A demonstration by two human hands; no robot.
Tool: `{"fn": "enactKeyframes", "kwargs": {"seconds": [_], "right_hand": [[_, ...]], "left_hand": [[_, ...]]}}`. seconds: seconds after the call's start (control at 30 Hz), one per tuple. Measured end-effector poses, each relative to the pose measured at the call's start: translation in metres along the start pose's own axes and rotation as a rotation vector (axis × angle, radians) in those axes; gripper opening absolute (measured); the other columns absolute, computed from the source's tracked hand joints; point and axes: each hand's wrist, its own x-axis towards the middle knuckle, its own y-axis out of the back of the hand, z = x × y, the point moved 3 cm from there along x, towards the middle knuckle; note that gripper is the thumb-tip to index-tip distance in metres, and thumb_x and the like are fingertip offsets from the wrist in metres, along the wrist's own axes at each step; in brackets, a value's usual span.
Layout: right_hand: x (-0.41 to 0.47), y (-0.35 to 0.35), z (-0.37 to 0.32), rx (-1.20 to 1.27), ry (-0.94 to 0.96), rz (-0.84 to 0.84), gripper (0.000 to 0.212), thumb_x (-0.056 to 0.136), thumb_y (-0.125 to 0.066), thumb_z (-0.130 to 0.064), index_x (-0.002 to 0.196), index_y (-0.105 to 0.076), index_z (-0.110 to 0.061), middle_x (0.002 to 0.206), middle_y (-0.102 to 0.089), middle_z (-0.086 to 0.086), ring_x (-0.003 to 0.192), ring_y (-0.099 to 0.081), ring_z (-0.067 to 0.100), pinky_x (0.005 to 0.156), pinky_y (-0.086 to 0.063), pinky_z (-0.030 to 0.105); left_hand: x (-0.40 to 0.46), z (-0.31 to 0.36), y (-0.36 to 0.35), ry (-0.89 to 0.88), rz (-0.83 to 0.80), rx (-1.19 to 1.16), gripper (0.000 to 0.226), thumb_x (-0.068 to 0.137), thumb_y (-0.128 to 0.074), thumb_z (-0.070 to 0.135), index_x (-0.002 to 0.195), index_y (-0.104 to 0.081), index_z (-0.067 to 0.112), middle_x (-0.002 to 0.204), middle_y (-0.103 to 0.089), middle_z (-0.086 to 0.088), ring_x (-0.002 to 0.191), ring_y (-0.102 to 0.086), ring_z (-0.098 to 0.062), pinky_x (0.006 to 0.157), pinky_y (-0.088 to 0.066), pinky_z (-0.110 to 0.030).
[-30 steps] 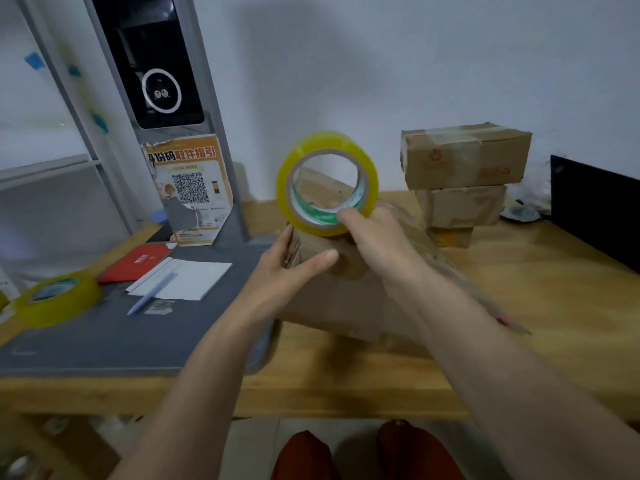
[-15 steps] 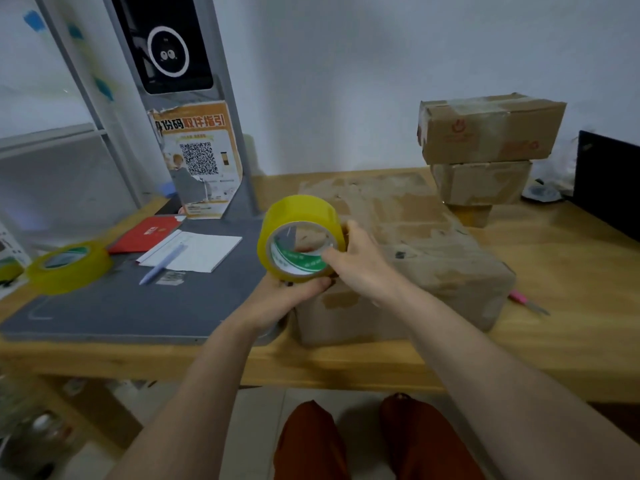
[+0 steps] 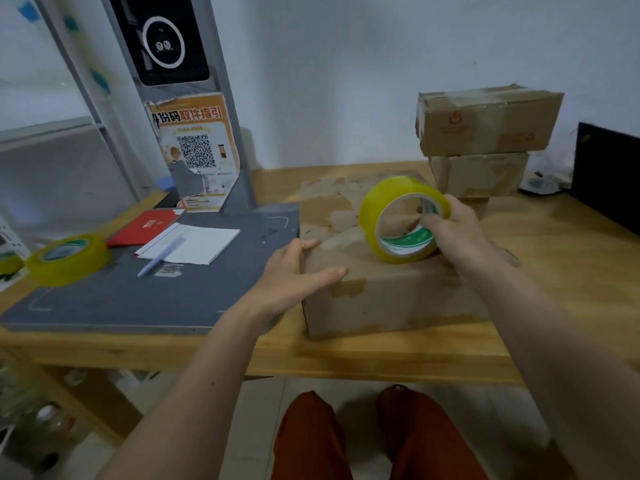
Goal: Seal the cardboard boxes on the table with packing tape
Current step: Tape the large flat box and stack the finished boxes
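Note:
A worn brown cardboard box [image 3: 363, 292] lies flat on the wooden table [image 3: 571, 271] in front of me. My right hand [image 3: 453, 230] grips a yellow roll of packing tape [image 3: 398, 220] that stands on edge on the box top, fingers hooked through its core. My left hand [image 3: 294, 271] rests flat on the box's near left corner, fingers straight, thumb along the front face. Two more cardboard boxes are stacked at the back right, the upper one [image 3: 485, 121] taped, the lower one [image 3: 481, 174] under it.
A grey mat [image 3: 121, 292] covers the table's left part, with a second yellow tape roll [image 3: 65, 258], a red booklet [image 3: 142, 227], white paper [image 3: 194, 244] and a pen [image 3: 161, 256]. A kiosk post with a QR poster [image 3: 195, 150] stands behind. A black object [image 3: 606, 174] sits far right.
My right hand carried the tape roll from the box's left front corner rightward onto the box top. My left hand let go of the roll and settled flat on the box corner.

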Motion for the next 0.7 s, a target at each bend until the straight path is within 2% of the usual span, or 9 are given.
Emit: {"fn": "enactKeyframes", "kwargs": {"seconds": [0.07, 0.13, 0.2, 0.27, 0.4, 0.47, 0.53, 0.63, 0.7], "right_hand": [[-0.001, 0.001, 0.000, 0.010, 0.013, -0.013, 0.012, 0.094, -0.053, -0.010, 0.105, -0.060, -0.008, 0.108, -0.062, 0.018, 0.101, -0.058, 0.031, 0.087, -0.047, 0.041], [-0.003, 0.002, 0.002, 0.018, 0.028, -0.021, 0.013, 0.094, -0.055, -0.010, 0.106, -0.060, -0.009, 0.107, -0.063, 0.016, 0.100, -0.059, 0.029, 0.086, -0.048, 0.040], [-0.002, 0.004, 0.004, 0.023, 0.048, -0.009, 0.014, 0.093, -0.059, -0.012, 0.107, -0.059, -0.012, 0.106, -0.064, 0.013, 0.098, -0.061, 0.027, 0.082, -0.049, 0.038], [-0.002, 0.007, 0.006, 0.018, 0.068, 0.005, 0.022, 0.091, -0.064, -0.015, 0.112, -0.058, -0.013, 0.105, -0.063, 0.007, 0.098, -0.061, 0.023, 0.077, -0.049, 0.031], [-0.005, 0.019, 0.013, 0.082, 0.094, -0.042, 0.042, 0.086, -0.071, -0.026, 0.122, -0.053, -0.013, 0.113, -0.064, 0.003, 0.105, -0.062, 0.017, 0.087, -0.053, 0.034], [-0.006, 0.033, 0.016, 0.153, 0.125, 0.056, 0.035, 0.089, -0.069, -0.026, 0.118, -0.054, -0.013, 0.108, -0.066, 0.006, 0.103, -0.064, 0.020, 0.089, -0.054, 0.037], [-0.006, 0.054, 0.021, 0.144, 0.127, 0.236, 0.019, 0.094, -0.062, -0.024, 0.110, -0.056, -0.016, 0.103, -0.065, 0.003, 0.100, -0.064, 0.020, 0.089, -0.054, 0.037], [-0.001, 0.080, 0.044, 0.051, 0.034, 0.429, 0.006, 0.097, -0.054, -0.019, 0.101, -0.057, -0.021, 0.099, -0.063, -0.003, 0.099, -0.062, 0.017, 0.089, -0.052, 0.033], [0.003, 0.089, 0.064, 0.049, -0.070, 0.447, 0.014, 0.098, -0.051, -0.016, 0.090, -0.059, -0.024, 0.100, -0.065, -0.001, 0.102, -0.061, 0.019, 0.092, -0.052, 0.039]], "left_hand": [[0.000, 0.015, 0.000, -0.011, 0.049, 0.151, 0.098, 0.052, -0.067, 0.082, 0.136, -0.045, 0.035, 0.138, -0.040, 0.012, 0.137, -0.032, -0.016, 0.112, -0.037, -0.047], [0.001, 0.034, -0.005, -0.059, 0.080, 0.271, 0.110, 0.057, -0.073, 0.078, 0.146, -0.038, 0.025, 0.149, -0.037, 0.006, 0.144, -0.027, -0.019, 0.116, -0.032, -0.047], [0.001, 0.054, -0.016, -0.106, 0.071, 0.282, 0.122, 0.063, -0.081, 0.067, 0.158, -0.017, 0.023, 0.162, -0.023, 0.003, 0.150, -0.019, -0.020, 0.120, -0.026, -0.046], [0.002, 0.072, -0.028, -0.164, 0.087, 0.287, 0.131, 0.064, -0.083, 0.061, 0.159, 0.001, 0.026, 0.166, -0.015, 0.003, 0.152, -0.015, -0.021, 0.122, -0.023, -0.045], [0.006, 0.100, -0.043, -0.270, 0.287, 0.270, 0.134, 0.067, -0.087, 0.051, 0.158, 0.008, 0.025, 0.166, -0.012, 0.001, 0.152, -0.012, -0.018, 0.120, -0.018, -0.037], [0.003, 0.111, -0.053, -0.401, 0.434, 0.280, 0.129, 0.069, -0.086, 0.046, 0.159, 0.004, 0.020, 0.167, -0.006, -0.001, 0.153, -0.002, -0.014, 0.123, -0.009, -0.033], [0.000, 0.120, -0.069, -0.553, 0.533, 0.325, 0.120, 0.073, -0.084, 0.043, 0.159, -0.004, 0.016, 0.167, -0.006, -0.004, 0.153, 0.000, -0.016, 0.123, -0.006, -0.033], [-0.006, 0.128, -0.093, -0.853, 0.637, 0.346, 0.082, 0.082, -0.077, 0.026, 0.150, -0.036, 0.006, 0.161, -0.028, -0.015, 0.152, -0.019, -0.027, 0.123, -0.020, -0.042], [-0.013, 0.129, -0.111, -1.062, 0.658, 0.340, 0.055, 0.082, -0.073, 0.010, 0.134, -0.056, 0.000, 0.150, -0.044, -0.021, 0.146, -0.032, -0.034, 0.120, -0.028, -0.046]]}}
